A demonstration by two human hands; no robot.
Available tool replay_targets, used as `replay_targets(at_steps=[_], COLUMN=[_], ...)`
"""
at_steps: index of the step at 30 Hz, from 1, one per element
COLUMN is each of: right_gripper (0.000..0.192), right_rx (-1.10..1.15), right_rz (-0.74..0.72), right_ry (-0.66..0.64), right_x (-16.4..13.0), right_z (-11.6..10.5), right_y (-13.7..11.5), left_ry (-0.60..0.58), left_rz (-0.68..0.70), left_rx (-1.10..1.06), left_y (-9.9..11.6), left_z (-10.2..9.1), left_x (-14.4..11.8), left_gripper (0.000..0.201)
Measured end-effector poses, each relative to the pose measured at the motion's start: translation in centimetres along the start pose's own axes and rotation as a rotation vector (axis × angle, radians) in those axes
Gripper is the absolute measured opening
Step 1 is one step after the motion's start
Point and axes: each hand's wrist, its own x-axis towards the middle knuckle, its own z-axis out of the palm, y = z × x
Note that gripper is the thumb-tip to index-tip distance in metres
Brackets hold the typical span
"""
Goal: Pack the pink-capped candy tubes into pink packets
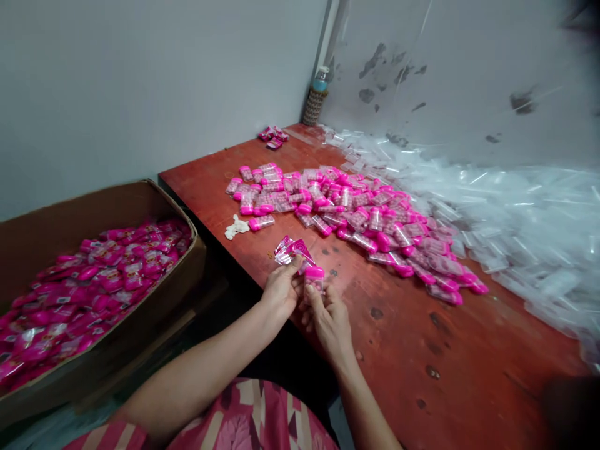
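My right hand [330, 320] grips a small clear plastic container with a pink cap [314, 278], cap upward, in front of me at the table's near edge. Round pieces show through its clear side. Close beside it, my left hand [282, 292] is closed, thumb and fingers pinching a shiny pink printed wrapper [300, 248]. Part of the left fingers is hidden behind the hand and container. Just beyond the hands lies a large heap of similar pink-capped containers [347, 200].
A cardboard box [199, 256] of pink wrapped packs [112, 275] stands at left. On the red table [398, 350] lie a white crumpled lump [237, 227], several pink wrappers [274, 135] and clear plastic pieces [529, 219]. A bottle in a woven holder [315, 105] stands in the corner.
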Motion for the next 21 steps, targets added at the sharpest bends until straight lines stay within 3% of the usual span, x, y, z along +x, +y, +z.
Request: replay_targets(at_steps=[9, 16, 21], right_gripper=[0.026, 0.024, 0.026], right_rx=[0.103, -0.111, 0.140], right_rz=[-0.011, -0.153, -0.006], right_ry=[-0.083, 0.068, -0.204], right_x=[0.5, 0.3, 0.3], right_z=[0.4, 0.0, -0.6], right_y=[0.9, 1.2, 0.9], left_ry=[-0.211, -0.230, -0.322], left_rz=[-0.019, -0.038, -0.058], left_rx=[0.303, 0.362, 0.507], left_y=[0.9, 1.4, 2.0], left_z=[-0.2, -0.6, -0.5], left_x=[-1.1, -0.9, -1.2], left_gripper=[0.035, 0.022, 0.024])
